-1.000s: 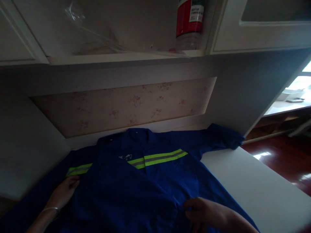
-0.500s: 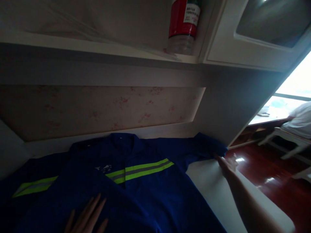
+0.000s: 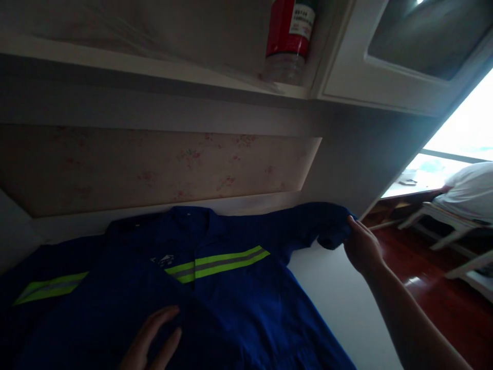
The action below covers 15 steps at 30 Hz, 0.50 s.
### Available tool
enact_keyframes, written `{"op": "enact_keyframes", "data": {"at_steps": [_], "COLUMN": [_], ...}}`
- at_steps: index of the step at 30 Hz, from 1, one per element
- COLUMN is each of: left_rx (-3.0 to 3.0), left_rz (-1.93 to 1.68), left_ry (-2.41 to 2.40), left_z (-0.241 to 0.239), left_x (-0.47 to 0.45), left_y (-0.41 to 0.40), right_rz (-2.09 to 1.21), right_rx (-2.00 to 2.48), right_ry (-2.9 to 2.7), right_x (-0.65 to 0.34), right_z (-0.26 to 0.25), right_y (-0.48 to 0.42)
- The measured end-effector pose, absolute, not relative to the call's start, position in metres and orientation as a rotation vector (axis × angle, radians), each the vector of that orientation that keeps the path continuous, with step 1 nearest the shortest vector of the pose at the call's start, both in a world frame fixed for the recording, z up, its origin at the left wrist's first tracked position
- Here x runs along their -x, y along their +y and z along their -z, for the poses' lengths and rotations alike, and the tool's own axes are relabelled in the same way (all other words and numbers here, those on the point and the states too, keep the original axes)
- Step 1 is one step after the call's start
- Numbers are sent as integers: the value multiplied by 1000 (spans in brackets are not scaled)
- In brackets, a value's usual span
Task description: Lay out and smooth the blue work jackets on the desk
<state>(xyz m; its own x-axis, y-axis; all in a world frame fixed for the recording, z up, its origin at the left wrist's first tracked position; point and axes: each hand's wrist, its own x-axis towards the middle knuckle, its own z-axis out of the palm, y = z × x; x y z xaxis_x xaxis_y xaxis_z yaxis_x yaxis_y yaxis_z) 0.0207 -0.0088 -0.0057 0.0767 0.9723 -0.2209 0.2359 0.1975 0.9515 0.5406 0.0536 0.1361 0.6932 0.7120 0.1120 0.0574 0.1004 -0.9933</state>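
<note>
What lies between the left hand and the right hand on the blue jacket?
Head view: only the blue jacket, its reflective stripe, between left hand and right hand.

My left hand is cut off by the bottom edge below the blue jacket; only fingers show. The fingertips of my right hand are hidden behind the jacket's sleeve cuff. The jacket's hem and left sleeve run out of frame. Above the jacket, the red-labelled bottle loses its top to the edge, its print too small to read.
</note>
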Motion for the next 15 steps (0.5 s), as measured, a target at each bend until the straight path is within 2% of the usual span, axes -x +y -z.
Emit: {"op": "enact_keyframes", "data": {"at_steps": [3, 5, 7, 10, 15], "left_rx": [-855, -667, -524, -507, -560], "left_rz": [-932, -940, -953, -935, -928], "left_ry": [1008, 857, 768, 891, 1146], "left_z": [-29, -51, -66, -71, -49], "left_x": [-57, -73, -78, -74, -67], "left_y": [-13, -15, -19, -31, -48], "right_rz": [-634, -714, -697, -855, -1475], "right_rx": [1302, 1264, 1235, 1396, 1547], "right_ry": [-1061, -1813, -2233, -2066, -1294], "right_x": [-467, -420, -384, -358, -328], "right_z": [-166, -175, -168, -129, -61], "right_y": [14, -15, -36, -42, -21]}}
